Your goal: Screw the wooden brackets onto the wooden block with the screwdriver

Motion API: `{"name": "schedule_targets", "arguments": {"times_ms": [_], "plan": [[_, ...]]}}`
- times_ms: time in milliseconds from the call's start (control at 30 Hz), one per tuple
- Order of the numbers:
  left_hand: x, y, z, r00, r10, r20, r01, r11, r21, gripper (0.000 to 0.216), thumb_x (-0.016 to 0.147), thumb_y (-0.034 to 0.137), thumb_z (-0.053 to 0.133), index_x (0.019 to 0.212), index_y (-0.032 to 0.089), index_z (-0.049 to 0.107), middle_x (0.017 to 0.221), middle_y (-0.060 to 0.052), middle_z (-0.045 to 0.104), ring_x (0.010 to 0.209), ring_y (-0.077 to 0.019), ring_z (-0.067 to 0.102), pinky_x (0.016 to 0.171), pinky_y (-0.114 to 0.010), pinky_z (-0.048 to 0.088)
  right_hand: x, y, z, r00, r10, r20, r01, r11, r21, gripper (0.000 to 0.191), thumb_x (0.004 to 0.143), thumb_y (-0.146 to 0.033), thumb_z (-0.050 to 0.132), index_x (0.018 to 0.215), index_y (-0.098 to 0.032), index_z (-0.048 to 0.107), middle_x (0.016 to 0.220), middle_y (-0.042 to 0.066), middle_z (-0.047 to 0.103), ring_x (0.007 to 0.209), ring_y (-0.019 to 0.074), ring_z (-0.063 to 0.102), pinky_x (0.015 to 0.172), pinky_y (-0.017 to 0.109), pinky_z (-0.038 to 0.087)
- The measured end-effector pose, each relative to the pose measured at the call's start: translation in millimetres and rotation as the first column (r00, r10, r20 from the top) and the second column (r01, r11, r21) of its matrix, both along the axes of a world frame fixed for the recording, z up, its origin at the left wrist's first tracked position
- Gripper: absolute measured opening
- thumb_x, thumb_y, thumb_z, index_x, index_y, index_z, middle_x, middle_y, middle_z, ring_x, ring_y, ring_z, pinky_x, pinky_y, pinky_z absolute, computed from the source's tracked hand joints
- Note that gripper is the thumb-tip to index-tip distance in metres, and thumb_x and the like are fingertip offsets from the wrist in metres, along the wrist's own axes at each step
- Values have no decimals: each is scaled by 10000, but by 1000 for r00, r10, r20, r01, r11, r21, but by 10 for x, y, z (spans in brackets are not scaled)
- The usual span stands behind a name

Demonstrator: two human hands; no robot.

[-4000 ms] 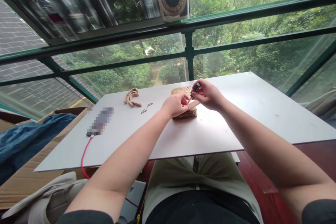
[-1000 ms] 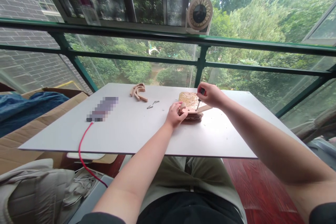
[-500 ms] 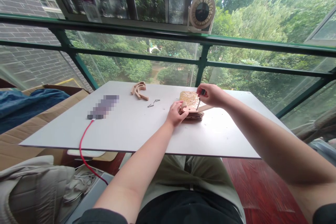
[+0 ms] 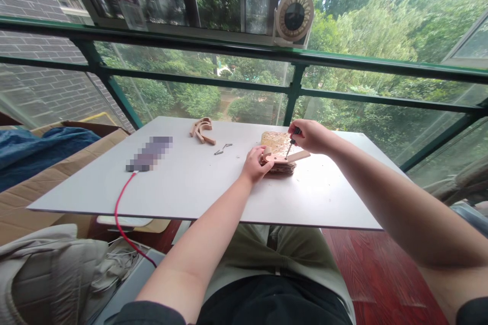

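A stack of flat wooden parts [image 4: 282, 161] lies on the white board [image 4: 198, 188] ahead of me. My left hand [image 4: 254, 162] grips the stack's left end, fingers curled round it. My right hand [image 4: 309, 135] is closed on a small black-handled screwdriver [image 4: 292, 143], its tip pressed down on the top wooden piece. A patterned cork-like slab [image 4: 275, 142] lies right behind the stack.
Curved wooden pieces [image 4: 202, 131] and two small metal bits [image 4: 222, 149] lie further left on the board. A blurred dark object [image 4: 149, 153] with a red cable [image 4: 121, 216] sits at left. Cardboard box with blue cloth [image 4: 46, 147] at far left; green railing and glass behind.
My right hand has turned slightly on the screwdriver, which leans a little more. The left hand keeps holding the stack. Four seconds ago both hands held the parts raised closer together.
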State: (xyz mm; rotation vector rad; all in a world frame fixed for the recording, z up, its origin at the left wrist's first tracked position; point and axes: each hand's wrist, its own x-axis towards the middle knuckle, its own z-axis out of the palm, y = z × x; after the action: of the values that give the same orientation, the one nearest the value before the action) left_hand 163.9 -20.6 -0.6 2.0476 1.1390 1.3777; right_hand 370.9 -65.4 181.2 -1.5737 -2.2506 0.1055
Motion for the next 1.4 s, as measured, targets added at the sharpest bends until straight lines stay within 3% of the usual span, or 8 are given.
{"name": "schedule_targets", "arguments": {"times_ms": [467, 933, 1133, 1400], "plan": [[1, -12, 13, 1000, 2, -1, -2, 1000, 1, 254, 766, 322, 702, 992, 209, 678, 1332, -108, 591, 1288, -290, 579, 1170, -458, 457, -9, 0, -12, 1000, -16, 18, 15, 998, 66, 87, 888, -253, 589, 893, -205, 661, 809, 34, 724, 663, 137, 588, 601, 247, 392], [5, -25, 16, 1000, 1, 16, -1, 1000, -16, 259, 763, 331, 704, 991, 212, 679, 1334, -110, 589, 1281, -292, 580, 1151, -465, 472, -13, 41, -13, 994, -41, 104, 27, 990, 140, 218, 883, -381, 635, 766, -198, 657, 694, 23, 681, 571, 133, 489, 555, 277, 326], [0, -23, 22, 1000, -4, 12, 4, 1000, -12, 259, 755, 327, 708, 986, 214, 678, 1335, -106, 594, 1290, -290, 574, 1157, -464, 467, -44, 59, -67, 993, -39, 115, 22, 989, 146, 175, 916, -330, 594, 839, -191, 669, 808, 45, 717, 628, 139, 518, 584, 274, 344], [1, -21, 22, 1000, -1, 5, 1, 1000, -15, 253, 764, 340, 703, 980, 212, 675, 1330, -108, 590, 1287, -287, 576, 1157, -466, 467, -56, 45, -26, 989, -34, 146, 15, 992, 125, 131, 897, -230, 559, 841, -183, 667, 812, 63, 701, 678, 155, 537, 597, 270, 346]]}}
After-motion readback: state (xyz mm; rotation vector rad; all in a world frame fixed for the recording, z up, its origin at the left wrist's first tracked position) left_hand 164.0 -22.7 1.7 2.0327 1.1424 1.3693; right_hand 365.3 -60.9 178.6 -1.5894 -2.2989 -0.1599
